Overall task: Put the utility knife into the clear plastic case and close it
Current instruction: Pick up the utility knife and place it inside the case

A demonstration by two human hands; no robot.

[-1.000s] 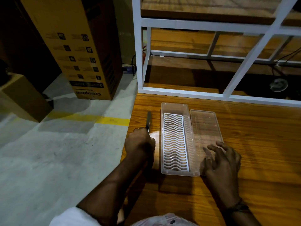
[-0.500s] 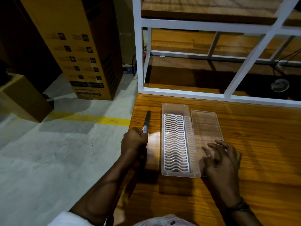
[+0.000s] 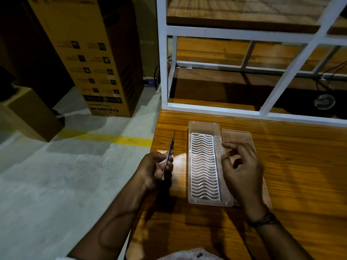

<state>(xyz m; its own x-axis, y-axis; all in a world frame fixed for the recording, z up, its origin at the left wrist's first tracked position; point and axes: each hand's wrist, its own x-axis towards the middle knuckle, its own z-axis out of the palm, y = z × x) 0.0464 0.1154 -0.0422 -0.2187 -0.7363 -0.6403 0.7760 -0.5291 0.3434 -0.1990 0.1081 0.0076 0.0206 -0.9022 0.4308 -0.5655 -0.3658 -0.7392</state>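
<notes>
The clear plastic case (image 3: 203, 126) lies open on the wooden table (image 3: 300, 166), with a white wavy grid insert (image 3: 204, 166) in its bottom. Its clear lid (image 3: 237, 136) lies flat on the table just right of it. My left hand (image 3: 155, 169) is shut on the slim dark utility knife (image 3: 170, 149), held edge-up above the table left of the case, tip pointing away from me. My right hand (image 3: 242, 169) hovers over the case's right rim and the lid, fingers spread and curled, holding nothing.
The table's left edge runs close by my left hand, with concrete floor and a yellow line (image 3: 112, 138) beyond. A white metal frame (image 3: 163, 72) stands at the table's back. A tall cardboard box (image 3: 90, 59) and a smaller box (image 3: 28, 113) stand on the floor.
My left hand has lifted the knife off the table and turned it on edge. My right hand has risen from the lid's near end and moved forward beside the case.
</notes>
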